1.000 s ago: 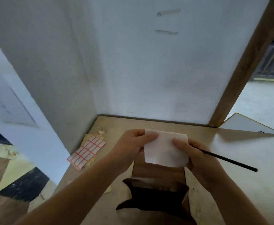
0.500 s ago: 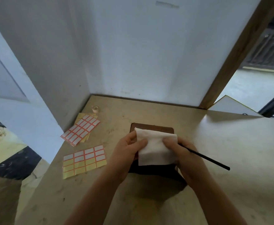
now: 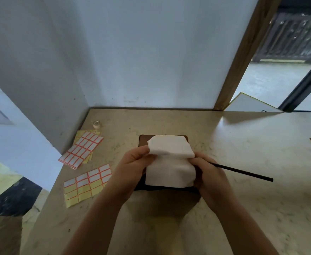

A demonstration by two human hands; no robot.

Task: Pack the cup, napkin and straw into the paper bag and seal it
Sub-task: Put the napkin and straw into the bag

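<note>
Plainly white napkin (image 3: 170, 162), soft, folded over, pinched by left hand (image 3: 132, 168) and right hand (image 3: 210, 173).

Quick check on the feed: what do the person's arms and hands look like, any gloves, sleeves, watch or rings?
Both forearms are bare as far as the frame shows, with no sleeve in view. The left hand and right hand wear no gloves. No watch, bracelet or ring is visible on the parts shown, though some fingers are hidden behind the napkin.

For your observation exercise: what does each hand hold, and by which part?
Left hand pinches the white napkin's left edge. Right hand grips its right edge and one end of the black straw.
</note>
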